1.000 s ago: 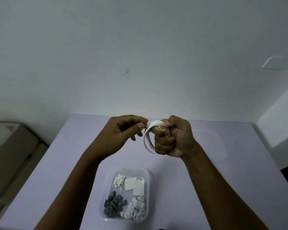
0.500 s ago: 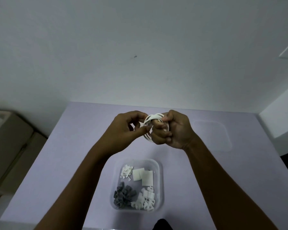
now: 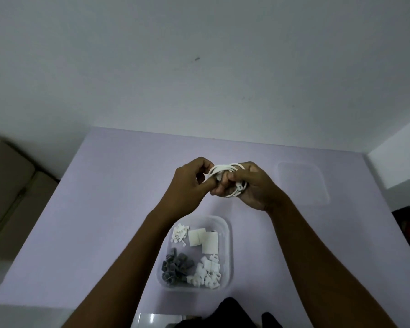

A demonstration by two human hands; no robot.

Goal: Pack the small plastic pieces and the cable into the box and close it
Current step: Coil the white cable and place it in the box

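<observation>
A coiled white cable (image 3: 227, 170) hangs in the air above the table, between both hands. My right hand (image 3: 251, 185) grips the coil, its fingers curled through the loops. My left hand (image 3: 187, 185) pinches the cable at the coil's left side. Below the hands a clear plastic box (image 3: 226, 233) stands open on the lilac table (image 3: 100, 221). Inside it lie white plastic pieces (image 3: 207, 273), grey plastic pieces (image 3: 175, 268), smaller white bits (image 3: 180, 234) and two white square pads (image 3: 205, 240). The clear lid (image 3: 302, 183) lies flat at the right.
The table's far edge meets a pale wall (image 3: 199, 79). A beige box-like object (image 3: 7, 185) sits off the table's left side. Something dark (image 3: 232, 313) shows at the bottom edge near my body.
The two hands have come closer together around the coil, and the cable is bunched tighter in my right hand. The view has shifted, so the box and lid sit further right in the frame.
</observation>
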